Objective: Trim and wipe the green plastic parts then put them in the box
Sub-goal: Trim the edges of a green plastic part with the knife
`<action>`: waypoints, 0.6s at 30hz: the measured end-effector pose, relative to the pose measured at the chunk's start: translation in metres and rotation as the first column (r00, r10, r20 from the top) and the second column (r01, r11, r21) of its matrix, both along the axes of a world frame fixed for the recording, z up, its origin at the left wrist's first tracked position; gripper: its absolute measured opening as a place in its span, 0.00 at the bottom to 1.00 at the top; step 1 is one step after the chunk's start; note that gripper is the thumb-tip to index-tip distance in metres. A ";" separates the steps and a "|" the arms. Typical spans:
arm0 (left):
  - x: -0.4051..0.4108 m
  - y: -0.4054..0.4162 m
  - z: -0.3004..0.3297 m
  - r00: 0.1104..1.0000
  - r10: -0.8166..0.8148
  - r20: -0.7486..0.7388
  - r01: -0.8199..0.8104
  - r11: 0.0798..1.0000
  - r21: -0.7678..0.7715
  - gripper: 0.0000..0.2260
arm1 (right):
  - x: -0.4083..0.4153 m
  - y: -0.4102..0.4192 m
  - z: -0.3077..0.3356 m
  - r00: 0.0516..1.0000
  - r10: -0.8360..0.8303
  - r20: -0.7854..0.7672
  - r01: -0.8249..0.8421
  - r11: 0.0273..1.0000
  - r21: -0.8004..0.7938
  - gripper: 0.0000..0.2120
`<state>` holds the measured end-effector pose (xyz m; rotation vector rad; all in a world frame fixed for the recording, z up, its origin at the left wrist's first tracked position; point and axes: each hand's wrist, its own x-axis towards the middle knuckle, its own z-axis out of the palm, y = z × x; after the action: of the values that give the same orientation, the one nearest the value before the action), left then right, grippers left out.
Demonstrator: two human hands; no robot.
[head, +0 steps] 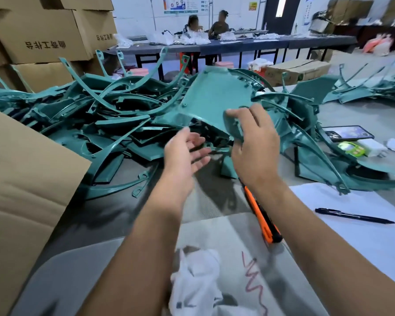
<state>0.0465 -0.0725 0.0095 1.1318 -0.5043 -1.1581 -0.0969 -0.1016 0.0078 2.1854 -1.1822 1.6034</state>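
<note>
A broad teal-green plastic panel (211, 99) tilts upward above a tangled heap of green curved strips and panels (96, 115) on the desk, beside a cardboard box flap (21, 174)

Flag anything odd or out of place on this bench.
The orange knife lies on the table under the right forearm, so an arm could brush it; whether the blade is out can't be told. A phone sits against the edge of the green parts pile. Otherwise nothing is spilled or visibly damaged.
</note>
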 end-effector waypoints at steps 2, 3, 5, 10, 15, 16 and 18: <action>0.029 0.020 -0.002 0.980 -0.156 -0.124 0.147 0.986 -0.077 0.30 | -0.006 0.014 -0.010 0.991 0.077 -0.112 -0.091 0.987 -0.130 0.17; 0.043 0.030 -0.005 0.958 -0.253 -0.131 0.239 0.964 -0.115 0.35 | -0.007 0.019 -0.015 0.981 0.102 -0.162 -0.129 0.977 -0.168 0.10; 0.060 0.050 -0.015 0.945 -0.319 -0.070 0.309 0.943 -0.123 0.33 | -0.003 0.029 -0.025 0.981 0.107 -0.160 -0.137 0.971 -0.197 0.10; 0.068 0.081 -0.055 0.995 -0.093 0.032 0.097 0.977 -0.187 0.17 | 0.002 0.054 -0.058 0.984 -0.163 -0.065 0.170 0.979 0.115 0.32; 0.080 0.100 -0.086 0.988 -0.080 0.133 0.108 0.969 -0.223 0.21 | -0.027 0.046 -0.067 0.940 -0.332 0.074 0.276 0.871 0.408 0.05; 0.081 0.099 -0.088 0.979 -0.110 0.173 0.145 0.968 -0.204 0.20 | -0.033 0.040 -0.068 0.929 -0.369 -0.032 0.335 0.800 0.497 0.08; 0.080 0.096 -0.088 0.967 -0.164 0.194 0.200 0.963 -0.183 0.20 | -0.040 0.035 -0.070 0.896 -0.317 -0.311 0.443 0.578 0.686 0.17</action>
<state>0.1267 0.0234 -0.0784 1.0325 -0.8610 -1.1404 -0.1371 -0.0662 -0.0622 2.1226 -2.3782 0.7875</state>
